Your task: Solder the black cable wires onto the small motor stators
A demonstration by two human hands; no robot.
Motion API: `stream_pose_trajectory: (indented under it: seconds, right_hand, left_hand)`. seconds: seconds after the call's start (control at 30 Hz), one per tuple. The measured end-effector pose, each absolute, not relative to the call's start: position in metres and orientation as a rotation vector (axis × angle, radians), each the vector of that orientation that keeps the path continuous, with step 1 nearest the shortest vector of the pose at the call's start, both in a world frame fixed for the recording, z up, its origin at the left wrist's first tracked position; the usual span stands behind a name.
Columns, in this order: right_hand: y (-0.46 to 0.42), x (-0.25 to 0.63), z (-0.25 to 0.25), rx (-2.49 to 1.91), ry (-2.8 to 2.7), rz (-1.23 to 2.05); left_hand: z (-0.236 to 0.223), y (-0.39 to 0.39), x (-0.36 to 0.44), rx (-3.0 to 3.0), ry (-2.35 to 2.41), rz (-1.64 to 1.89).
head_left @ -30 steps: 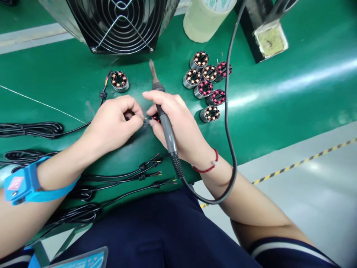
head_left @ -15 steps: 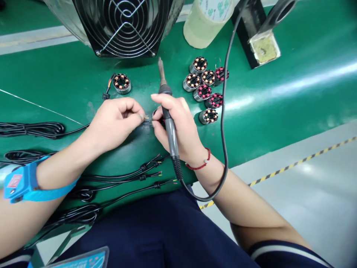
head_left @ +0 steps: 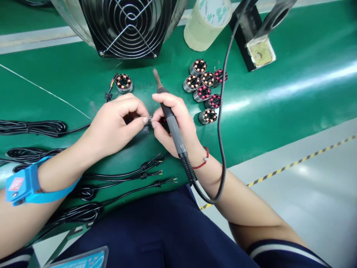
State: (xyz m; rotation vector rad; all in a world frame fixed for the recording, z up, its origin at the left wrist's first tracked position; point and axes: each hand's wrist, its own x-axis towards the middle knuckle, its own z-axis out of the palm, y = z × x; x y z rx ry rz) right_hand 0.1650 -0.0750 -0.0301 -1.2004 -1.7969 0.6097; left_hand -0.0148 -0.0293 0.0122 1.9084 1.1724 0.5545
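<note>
My left hand [head_left: 118,126] is pinched at the fingertips on the wire end of a black cable [head_left: 76,130], which runs in under the wrist from the left. My right hand [head_left: 177,124] is closed around a soldering iron [head_left: 173,124], whose tip points up and away toward the fan. Its thumb side and fingertips also pinch something small with a bit of red, mostly hidden. Both sets of fingertips nearly meet. A thin silvery wire [head_left: 47,91] slants down toward my left wrist. Just beyond my left hand sits a copper-wound stator [head_left: 124,83] with a short wired cable end.
Several copper and red stators [head_left: 202,93] stand to the right. A fan [head_left: 130,28], a tape roll [head_left: 206,24] and an iron stand with a sponge [head_left: 261,52] line the back. Several black cables [head_left: 122,175] lie in front. The iron's cord [head_left: 224,100] loops over my right forearm.
My left fingertips have moved slightly right, closer to the right ones. The soldering iron has tilted, its tip shifting left and its rear end right. Yellow wire ends seen earlier are now hidden.
</note>
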Motion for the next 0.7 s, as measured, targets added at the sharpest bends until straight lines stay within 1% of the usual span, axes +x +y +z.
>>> stream_pose_trajectory:
  seconds: [0.17, 0.37, 0.57, 0.7]
  right_hand:
    - [-0.0755, 0.1648, -0.0330, -1.202, -1.786, 0.609]
    - [-0.0736, 0.1663, -0.0322, -1.174, -1.741, 0.686]
    - [-0.0714, 0.1690, -0.0300, -1.194, -1.765, 0.703]
    - [-0.0724, 0.1667, -0.0263, -1.305, -1.771, 0.707]
  left_hand:
    - [0.0147, -0.0285, -0.0153, 2.027, 1.103, 0.523]
    - [0.0136, -0.0282, -0.0189, 2.187, 0.993, 0.467]
    - [0.0116, -0.0298, -0.0196, 2.257, 1.025, 0.410]
    - [0.0135, -0.0326, -0.0168, 2.242, 1.032, 0.459]
